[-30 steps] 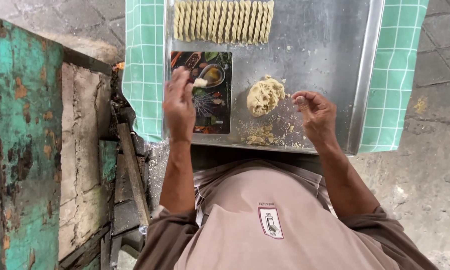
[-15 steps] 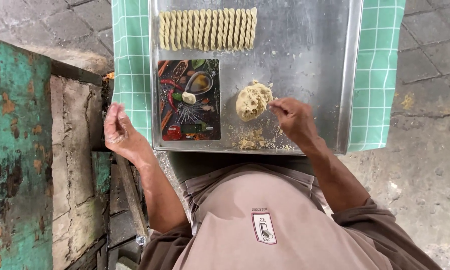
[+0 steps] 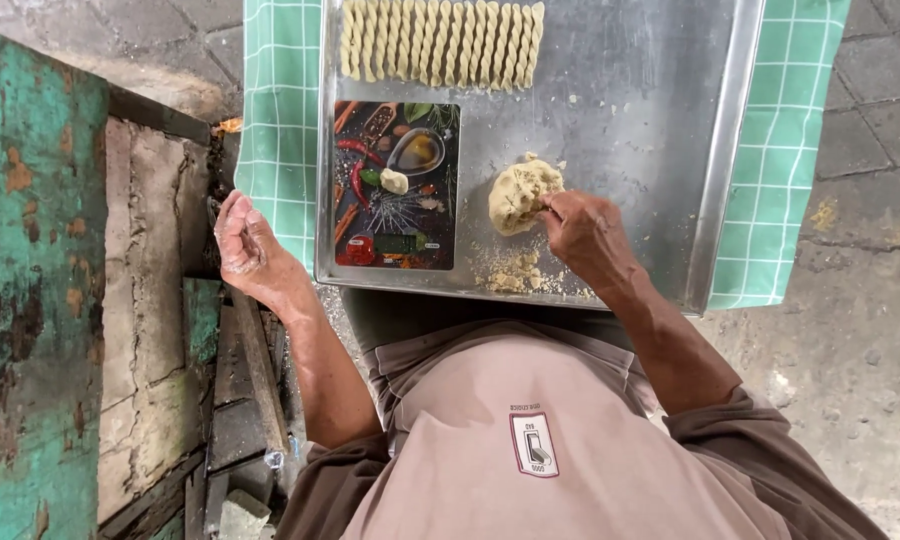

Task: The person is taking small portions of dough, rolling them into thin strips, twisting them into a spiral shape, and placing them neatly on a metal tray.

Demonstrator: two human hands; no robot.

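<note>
Now our right hand (image 3: 585,235) rests on the tray (image 3: 630,120), its fingers (image 3: 555,208) pinching the near edge of the dough (image 3: 518,192). Crumbs (image 3: 515,272) lie just beside that hand, toward us. Our left hand (image 3: 248,248) hangs off the tray over the green cloth (image 3: 280,120), palm up, fingers loosely spread and holding nothing. Between our hands sits a scale (image 3: 397,185) bearing 1 small dough bit (image 3: 395,181). Twisted strips (image 3: 440,42) line the far side.

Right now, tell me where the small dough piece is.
In the head view, the small dough piece sits on the picture-printed scale, left of the big dough lump on the metal tray.
</note>
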